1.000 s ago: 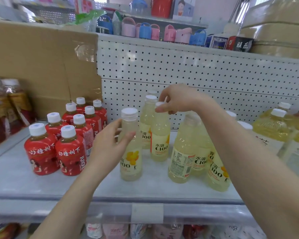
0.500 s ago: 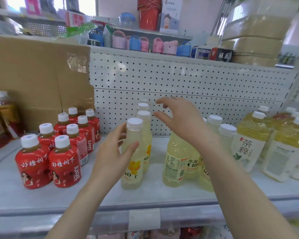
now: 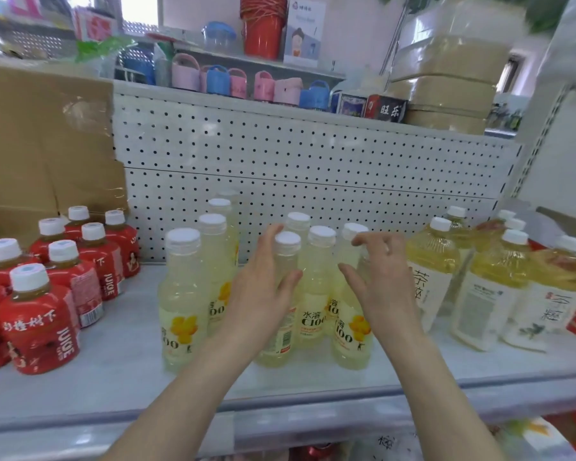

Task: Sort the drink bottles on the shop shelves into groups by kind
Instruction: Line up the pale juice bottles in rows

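At the left edge of the frame, squat red juice bottles (image 3: 39, 322) with white caps are standing clustered on the pale shelf (image 3: 120, 371), in front of a brown cardboard sheet (image 3: 44, 144) filling the upper left. Just right of them, in the centre, pale yellow C100 bottles (image 3: 182, 304) are standing upright in a loose group against the perforated back panel (image 3: 313, 168). The left hand (image 3: 263, 291) is reaching in with its grip spread apart, palm lying against the side of one front C100 bottle, not clamped on it. The right hand (image 3: 378, 281) is hovering beside the right-most C100 bottle, fingers curled and apart, holding nothing. Toward the right edge, larger tea bottles (image 3: 433, 274) of golden liquid are standing together.
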The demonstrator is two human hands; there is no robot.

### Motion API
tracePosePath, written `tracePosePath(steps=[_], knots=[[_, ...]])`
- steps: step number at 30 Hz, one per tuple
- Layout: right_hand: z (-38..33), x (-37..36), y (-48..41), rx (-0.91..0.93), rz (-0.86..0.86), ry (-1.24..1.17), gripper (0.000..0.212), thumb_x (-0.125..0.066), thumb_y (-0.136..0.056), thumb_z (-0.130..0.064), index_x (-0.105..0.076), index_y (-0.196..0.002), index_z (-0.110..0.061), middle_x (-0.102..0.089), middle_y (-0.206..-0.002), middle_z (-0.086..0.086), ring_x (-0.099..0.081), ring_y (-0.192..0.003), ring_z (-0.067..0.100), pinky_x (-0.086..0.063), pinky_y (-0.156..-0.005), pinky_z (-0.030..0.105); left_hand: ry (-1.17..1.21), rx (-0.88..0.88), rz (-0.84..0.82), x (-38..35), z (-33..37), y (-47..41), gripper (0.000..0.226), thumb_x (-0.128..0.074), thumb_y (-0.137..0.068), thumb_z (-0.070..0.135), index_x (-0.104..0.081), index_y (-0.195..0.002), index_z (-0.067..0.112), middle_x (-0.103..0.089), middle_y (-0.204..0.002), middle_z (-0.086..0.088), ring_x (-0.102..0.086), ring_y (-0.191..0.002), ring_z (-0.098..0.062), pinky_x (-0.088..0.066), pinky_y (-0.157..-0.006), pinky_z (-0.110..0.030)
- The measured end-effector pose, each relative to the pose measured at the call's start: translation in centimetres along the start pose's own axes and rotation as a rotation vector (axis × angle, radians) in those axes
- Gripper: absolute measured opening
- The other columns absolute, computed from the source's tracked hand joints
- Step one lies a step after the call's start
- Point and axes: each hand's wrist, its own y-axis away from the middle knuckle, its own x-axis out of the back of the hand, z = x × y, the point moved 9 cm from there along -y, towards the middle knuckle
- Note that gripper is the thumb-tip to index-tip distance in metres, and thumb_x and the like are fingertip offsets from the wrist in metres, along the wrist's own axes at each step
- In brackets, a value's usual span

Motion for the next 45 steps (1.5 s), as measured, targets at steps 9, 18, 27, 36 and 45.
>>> tracePosePath(steps=[9,18,27,36,45], knots=[[5.1,-0.9,-3.5,-0.027,-0.083,-0.026,0.038,-0.074,-0.091,-0.025,-0.058,-0.123,-0.013,-0.042,-0.125,0.005,-0.053,-0.102,0.027,-0.04,-0.083,0.033,-0.116,0.014,0.157,3.4,0.3,3.5,0.061,-0.063,-0.092,0.03,-0.029,-0.141,0.036,-0.055,-0.114,0.014,-0.052,-0.092,-0.012,-0.035,-0.073,-0.03],[-4.2,-5.0,-0.4,0.204,-0.296,-0.018,0.063,-0.06,-0.097,-0.042,-0.029,-0.152,-0.032,-0.044,-0.135,0.006,-0.056,-0.111,0.029,-0.041,-0.071,0.034,-0.19,0.048,0.245,4.8,0.2,4.7,0.063,-0.064,-0.092,0.028,-0.027,-0.142,0.036,-0.059,-0.13,0.007,-0.059,-0.112,-0.022,-0.039,-0.079,-0.031],[-2.2,-0.2,-0.8,0.127,-0.064,0.25,0.058,-0.079,-0.083,-0.028,-0.056,-0.134,-0.013,-0.046,-0.134,0.021,-0.042,-0.122,0.04,-0.04,-0.096,0.046,-0.24,0.043,0.248,5.7,-0.1,5.1,0.064,-0.064,-0.091,0.033,-0.027,-0.143,0.035,-0.061,-0.124,0.004,-0.059,-0.101,-0.02,-0.038,-0.072,-0.032],[-8.3,-8.8,-8.8,0.113,-0.553,0.332,0.033,-0.06,-0.098,-0.029,-0.05,-0.121,-0.009,-0.059,-0.115,0.012,-0.053,-0.092,0.03,-0.037,-0.066,0.031,-0.761,-0.235,0.381,8.1,1.7,5.0,0.061,-0.066,-0.084,0.049,-0.058,-0.129,0.008,-0.053,-0.13,-0.018,-0.037,-0.134,-0.045,-0.03,-0.114,-0.051],[-8.9,-17.8,-12.0,0.037,-0.458,-0.078,0.043,-0.05,-0.102,-0.011,-0.051,-0.143,-0.023,-0.047,-0.134,0.015,-0.057,-0.096,0.03,-0.043,-0.078,0.033,-0.586,-0.279,0.342,7.8,-0.3,4.4,0.062,-0.057,-0.085,0.055,-0.047,-0.134,0.018,-0.059,-0.123,-0.004,-0.028,-0.144,-0.039,-0.036,-0.111,-0.051]])
